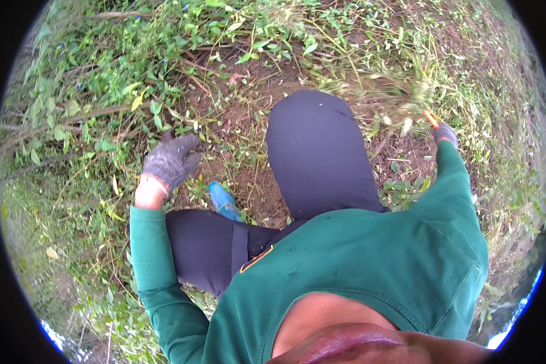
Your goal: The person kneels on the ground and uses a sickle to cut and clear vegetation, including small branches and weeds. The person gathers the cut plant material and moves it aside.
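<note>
Two hands point(171, 161) point(446, 134) spread wide — R grips orange hndl point(431, 119).

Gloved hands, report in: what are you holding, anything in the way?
Right hand gripping orange handle, far end lost in blurred weeds. Left hand beside leafy plants, nothing visibly held. Possible snag: branches among plants at left.

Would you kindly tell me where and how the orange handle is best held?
I'd probably grip the orange handle by its lower end, coming from the lower right, where the right hand holds it: it slants up-left toward blurred plants.
</note>
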Demonstrator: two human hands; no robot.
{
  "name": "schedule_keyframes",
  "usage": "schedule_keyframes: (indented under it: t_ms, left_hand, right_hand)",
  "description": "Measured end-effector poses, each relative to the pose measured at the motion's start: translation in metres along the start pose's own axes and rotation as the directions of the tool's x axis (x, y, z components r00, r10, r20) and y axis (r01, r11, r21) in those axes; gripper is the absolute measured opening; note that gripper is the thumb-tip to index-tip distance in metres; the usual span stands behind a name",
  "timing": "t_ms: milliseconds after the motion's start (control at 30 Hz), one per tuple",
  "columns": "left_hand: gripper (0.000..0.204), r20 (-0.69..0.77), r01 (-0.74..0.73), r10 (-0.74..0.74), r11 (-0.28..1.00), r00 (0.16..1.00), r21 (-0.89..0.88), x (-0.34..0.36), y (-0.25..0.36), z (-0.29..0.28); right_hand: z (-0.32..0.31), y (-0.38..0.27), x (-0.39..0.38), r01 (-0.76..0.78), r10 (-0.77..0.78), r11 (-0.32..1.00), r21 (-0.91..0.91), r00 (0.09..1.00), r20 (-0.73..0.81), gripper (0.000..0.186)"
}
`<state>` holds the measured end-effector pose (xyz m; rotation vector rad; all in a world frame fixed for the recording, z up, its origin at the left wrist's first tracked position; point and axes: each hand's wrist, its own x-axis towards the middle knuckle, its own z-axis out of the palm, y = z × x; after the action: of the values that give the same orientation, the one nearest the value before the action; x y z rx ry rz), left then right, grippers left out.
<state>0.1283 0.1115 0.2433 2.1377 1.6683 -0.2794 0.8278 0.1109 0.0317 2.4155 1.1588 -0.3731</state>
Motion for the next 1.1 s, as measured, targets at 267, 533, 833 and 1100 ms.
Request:
schedule_keyframes:
  t_ms: [267,533,833,1100]
  left_hand:
    - [0.045,-0.03,-0.054,0.059,0.989,0.998,0.14,0.008,-0.004,0.001]
    - [0.051,0.099,0.113,-0.129,0.981,0.987,0.157,0.031,0.02,-0.03]
    - [0.047,-0.073,0.164,-0.164,0.986,0.984,-0.008,-0.009,-0.022,-0.017]
    - [0.045,-0.108,0.134,-0.124,0.987,0.986,0.089,-0.014,-0.003,-0.028]
  right_hand:
    - [0.008,-0.048,-0.027,0.321,-0.269,0.873,0.368,0.945,-0.188,0.045]
    - [0.013,-0.288,-0.037,0.653,-0.656,0.661,0.37,0.742,-0.138,0.038]
    - [0.076,-0.051,-0.013,0.162,-0.141,0.93,0.329,0.986,-0.088,0.048]
    - [-0.051,-0.199,-0.115,0.665,-0.491,0.524,0.532,0.746,-0.45,0.041]
